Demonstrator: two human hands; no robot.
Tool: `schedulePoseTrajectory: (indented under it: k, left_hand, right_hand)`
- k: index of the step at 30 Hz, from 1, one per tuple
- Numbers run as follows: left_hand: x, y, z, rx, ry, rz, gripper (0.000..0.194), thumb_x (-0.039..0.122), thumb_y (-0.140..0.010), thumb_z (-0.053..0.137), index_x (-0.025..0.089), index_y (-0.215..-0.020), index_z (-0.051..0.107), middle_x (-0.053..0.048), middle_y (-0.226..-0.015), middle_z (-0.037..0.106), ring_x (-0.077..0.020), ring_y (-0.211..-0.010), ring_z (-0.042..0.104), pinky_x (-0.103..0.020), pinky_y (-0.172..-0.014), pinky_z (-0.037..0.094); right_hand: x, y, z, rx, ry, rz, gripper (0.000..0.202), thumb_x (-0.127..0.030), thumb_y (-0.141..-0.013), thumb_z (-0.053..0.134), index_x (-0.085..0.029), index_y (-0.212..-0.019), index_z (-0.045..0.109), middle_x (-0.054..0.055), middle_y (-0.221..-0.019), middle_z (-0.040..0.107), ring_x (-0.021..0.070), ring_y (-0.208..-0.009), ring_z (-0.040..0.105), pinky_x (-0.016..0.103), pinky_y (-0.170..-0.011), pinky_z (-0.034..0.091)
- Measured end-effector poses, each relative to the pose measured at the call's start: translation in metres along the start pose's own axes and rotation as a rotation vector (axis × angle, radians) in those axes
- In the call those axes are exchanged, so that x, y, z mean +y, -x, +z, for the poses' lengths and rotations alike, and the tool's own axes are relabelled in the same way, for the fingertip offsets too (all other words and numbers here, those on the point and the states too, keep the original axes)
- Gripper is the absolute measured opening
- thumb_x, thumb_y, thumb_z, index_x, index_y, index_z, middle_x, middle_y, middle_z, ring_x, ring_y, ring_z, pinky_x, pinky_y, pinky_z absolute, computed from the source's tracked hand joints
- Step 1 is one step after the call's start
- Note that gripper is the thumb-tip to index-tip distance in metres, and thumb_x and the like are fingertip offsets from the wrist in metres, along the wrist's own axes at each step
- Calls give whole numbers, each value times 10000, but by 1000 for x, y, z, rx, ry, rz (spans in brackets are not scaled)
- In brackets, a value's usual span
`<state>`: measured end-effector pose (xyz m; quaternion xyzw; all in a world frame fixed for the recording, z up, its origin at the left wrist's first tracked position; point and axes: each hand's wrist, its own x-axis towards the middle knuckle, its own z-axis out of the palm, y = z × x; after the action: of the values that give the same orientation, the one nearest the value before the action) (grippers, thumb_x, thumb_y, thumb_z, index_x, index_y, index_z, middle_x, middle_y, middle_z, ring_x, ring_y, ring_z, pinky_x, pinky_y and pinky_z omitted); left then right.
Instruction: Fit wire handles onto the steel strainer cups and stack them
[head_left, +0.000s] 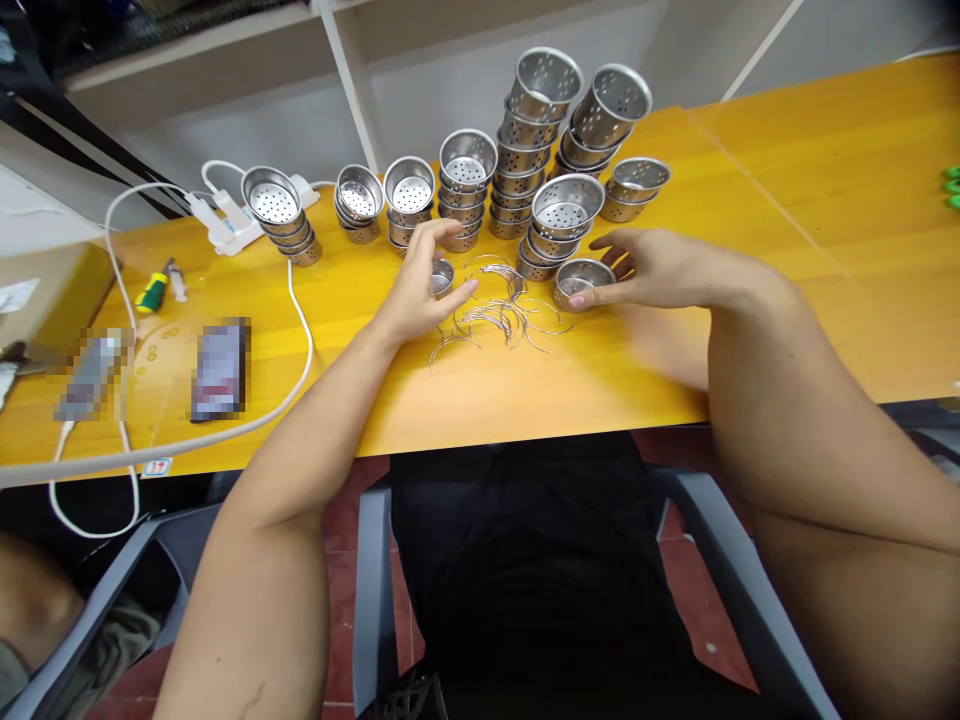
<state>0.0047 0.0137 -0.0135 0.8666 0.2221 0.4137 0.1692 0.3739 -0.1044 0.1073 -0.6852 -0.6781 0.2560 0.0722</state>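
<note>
My left hand (424, 285) is open, thumb and fingers spread around a small perforated metal cup (442, 280), partly hidden by the hand; whether they touch it I cannot tell. On the right, my right hand (652, 270) has its thumb across the front of another perforated metal cup (568, 291) and its fingers at the far right side. That cup stands upright on the table. Between the hands lies a loose pile of thin curved metal wires (499, 318). Just behind the right cup rises a stack of similar cups (566, 210).
More stacked cups (525, 150) line the back of the yellow table (825, 300). To the left are a power strip (236, 235), a white cable (304, 350), a green-yellow screwdriver (152, 292), a blurred-out phone (219, 370) and a cardboard box (60, 300).
</note>
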Motion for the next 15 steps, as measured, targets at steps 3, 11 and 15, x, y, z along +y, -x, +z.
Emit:
schedulePoseTrajectory:
  k: [3,11,15]
  left_hand:
    - [2,0,-1,-2,-17,-9,848,750,-1118,781,349,-1783,441,-175,-1772,556,-390,-1624,668,-613,-1379,614]
    - [-17,0,-12,-12,-68,-33,882,671,-1061,849,304,-1766,468,-195,-1793,567,-429,-1741,567,-678,-1539,451]
    - [-28,3,-16,-12,-70,-58,940,732,-1005,908,308,-1742,507,-195,-1802,573,-446,-1762,547,-686,-1570,397]
  right_hand:
    - [4,7,-11,-60,-42,2,697,-364,-1124,993,-126,-1708,697,277,-1757,729,387,-1534,772,454,-1287,595]
    - [32,-25,-38,429,-40,165,683,-542,-1255,807,-200,-1833,685,292,-1790,661,260,-1314,822,447,-1080,609]
    - [23,-52,-35,355,35,217,619,-503,-1249,818,-177,-1772,762,348,-1841,541,323,-1586,668,471,-1296,484]
